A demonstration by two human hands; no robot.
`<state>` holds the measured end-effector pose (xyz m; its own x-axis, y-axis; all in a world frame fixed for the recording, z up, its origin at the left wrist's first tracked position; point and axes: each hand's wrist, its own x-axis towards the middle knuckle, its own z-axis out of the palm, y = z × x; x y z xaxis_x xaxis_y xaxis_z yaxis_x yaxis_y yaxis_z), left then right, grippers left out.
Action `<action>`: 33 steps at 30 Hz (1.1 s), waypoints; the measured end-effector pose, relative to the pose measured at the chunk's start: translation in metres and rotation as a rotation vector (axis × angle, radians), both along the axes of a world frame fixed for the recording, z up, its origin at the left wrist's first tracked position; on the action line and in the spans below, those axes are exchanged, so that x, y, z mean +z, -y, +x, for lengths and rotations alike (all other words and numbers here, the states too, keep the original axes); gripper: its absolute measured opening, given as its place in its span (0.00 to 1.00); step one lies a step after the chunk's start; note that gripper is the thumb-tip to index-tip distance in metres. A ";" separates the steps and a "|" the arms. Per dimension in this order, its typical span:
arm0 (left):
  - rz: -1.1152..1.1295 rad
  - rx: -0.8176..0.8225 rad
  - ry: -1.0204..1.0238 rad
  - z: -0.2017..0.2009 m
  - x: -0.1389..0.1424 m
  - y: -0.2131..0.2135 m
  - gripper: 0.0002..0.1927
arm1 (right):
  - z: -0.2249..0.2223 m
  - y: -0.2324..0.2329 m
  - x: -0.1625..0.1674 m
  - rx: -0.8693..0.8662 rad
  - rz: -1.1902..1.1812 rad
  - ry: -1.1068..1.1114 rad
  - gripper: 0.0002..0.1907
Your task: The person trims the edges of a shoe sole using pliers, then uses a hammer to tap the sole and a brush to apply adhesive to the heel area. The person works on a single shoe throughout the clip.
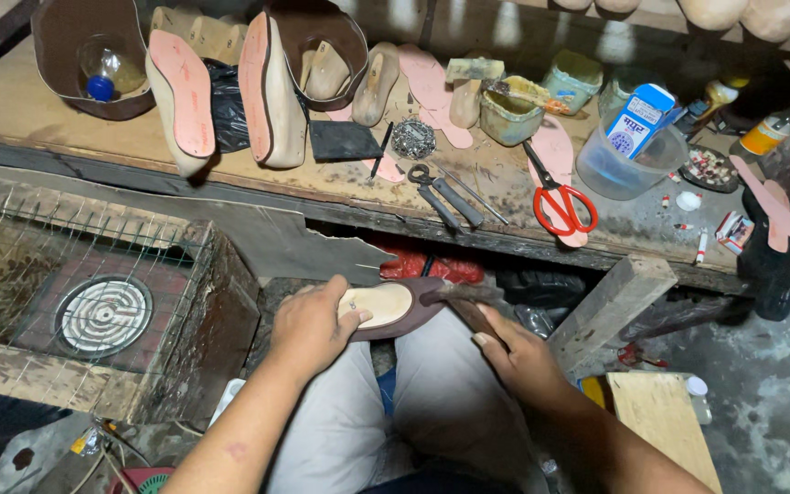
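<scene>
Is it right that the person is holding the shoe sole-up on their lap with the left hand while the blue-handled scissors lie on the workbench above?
Not quite: the scissors have red handles, not blue, as the head view shows. The rest holds: the left hand holds the shoe sole-up over the lap, and the scissors lie on the workbench above.

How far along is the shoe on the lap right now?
Looks done: the dark upper is already pulled over the last, tan insole facing up. In hand: left hand steadies the shoe while right hand holds a hammer at its toe end. Seemingly left: two lasts with pink insoles stand bare on the bench, beside pincers and red scissors.
</scene>
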<state>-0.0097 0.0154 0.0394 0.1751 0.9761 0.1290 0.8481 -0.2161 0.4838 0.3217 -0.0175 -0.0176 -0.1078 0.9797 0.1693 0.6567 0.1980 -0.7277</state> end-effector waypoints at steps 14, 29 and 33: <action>0.009 -0.137 -0.181 0.031 0.002 0.056 0.53 | -0.013 0.009 0.110 -0.019 -0.230 0.054 0.31; 0.096 -0.128 -0.156 0.027 0.001 0.058 0.51 | 0.007 0.003 0.088 0.032 -0.181 0.262 0.30; 0.080 -0.130 -0.113 0.026 0.002 0.058 0.52 | 0.026 0.005 0.074 -0.200 -0.603 -0.148 0.33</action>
